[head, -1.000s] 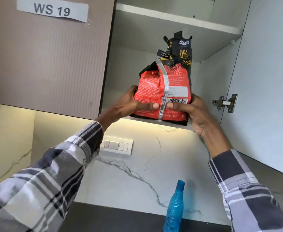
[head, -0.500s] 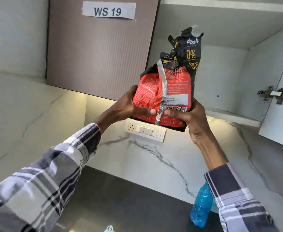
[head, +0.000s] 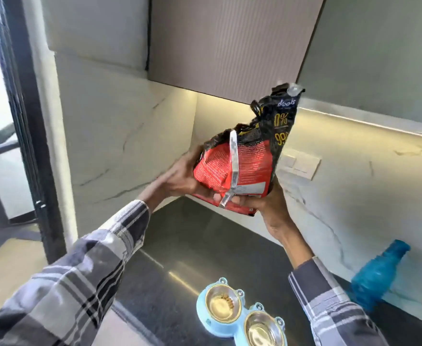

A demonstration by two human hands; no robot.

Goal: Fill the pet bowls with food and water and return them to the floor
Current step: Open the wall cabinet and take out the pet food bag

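Item: pet food bag (head: 245,168), held in air over dark table (head: 180,245).

Held upright by both hands, long axis near vertical, crumpled top toward 1 o'clock. Left hand (head: 177,178) closed on its left flank; right hand (head: 262,203) cupped under its base, thumb on the front. Double pet bowl (head: 240,318) sits on the table at 6 o'clock from the bag, well apart, nearer the right arm; far cup holds a few kibbles, near cup looks empty. Blue water bottle (head: 379,273) stands at 4 o'clock, by the wall. Judged next: lower the bag toward 6 o'clock, open, pour.
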